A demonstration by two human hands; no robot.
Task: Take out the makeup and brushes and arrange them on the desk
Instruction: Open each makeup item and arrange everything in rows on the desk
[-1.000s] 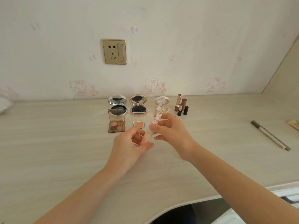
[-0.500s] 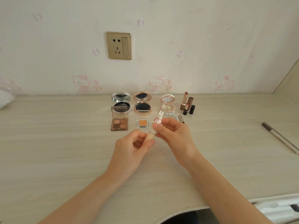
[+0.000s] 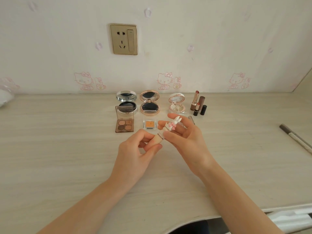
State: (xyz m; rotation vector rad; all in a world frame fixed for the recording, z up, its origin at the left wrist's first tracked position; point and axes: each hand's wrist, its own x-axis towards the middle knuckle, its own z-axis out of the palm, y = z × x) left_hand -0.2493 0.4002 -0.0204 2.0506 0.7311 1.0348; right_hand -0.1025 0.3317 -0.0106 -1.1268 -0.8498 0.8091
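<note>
Above the middle of the pale wooden desk (image 3: 59,157) I hold a small beige tube (image 3: 157,140) topped by a white rabbit-shaped cap (image 3: 173,126). My left hand (image 3: 135,152) grips the beige tube body. My right hand (image 3: 184,137) pinches the rabbit cap at its base. Cap and body sit close together; whether they are joined is unclear. Behind them stand three open compacts (image 3: 149,103), an open brown eyeshadow palette (image 3: 124,123) and a small orange pan (image 3: 150,124).
Open lipsticks with caps (image 3: 197,104) stand at the back right. A grey pencil tip (image 3: 191,119) shows behind my right hand. A long grey-white pencil (image 3: 296,139) lies at the far right. A wall socket (image 3: 123,39) is above; something white (image 3: 5,97) sits far left.
Both hands have stayed together on the rabbit tube. My right fingers have spread more around the cap. The view has shifted, so the desk items sit further right and lower.
</note>
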